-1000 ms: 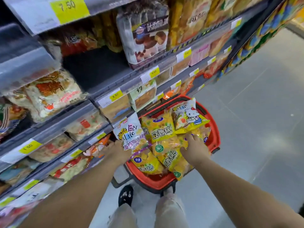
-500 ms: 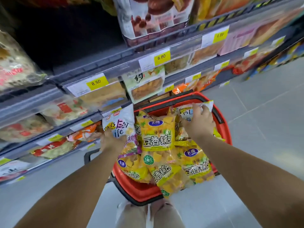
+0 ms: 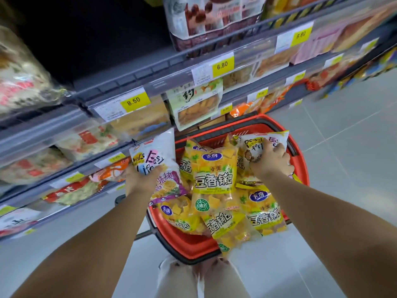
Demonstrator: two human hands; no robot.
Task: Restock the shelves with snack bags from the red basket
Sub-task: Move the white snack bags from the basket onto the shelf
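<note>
Stood over the red basket (image 3: 189, 250), set on the grey floor just beside the shelves (image 3: 129, 82). Held a white and purple bag (image 3: 154, 155) tight in the left hand (image 3: 139, 179), at the basket's left edge, lifted a bit above the pile and close to the low shelves. Gripped a white and yellow bag (image 3: 253, 145) with the right hand (image 3: 270, 162), fingers curled over the top of it, at the far side of the basket. Could not tell whether lifted clear or touching the bags under it.

Saw lots of yellow bags (image 3: 212, 175) heaped in the basket, piled up over the rim at the near side. Counted at least five of them, maybe more hidden below.

Looked to be near the start of the job, or at most partway: two bags picked up, none of them put on a shelf yet. Saw a big dark gap (image 3: 86, 39) on the upper shelf, above the 8.50 price tag (image 3: 133, 101), maybe a spot to fill. Could not tell from here the right shelf for each bag.

Left to do, most likely: carry these two bags up to a shelf, put them in, then come back for the yellow ones, again and again, right down to an empty basket.
</note>
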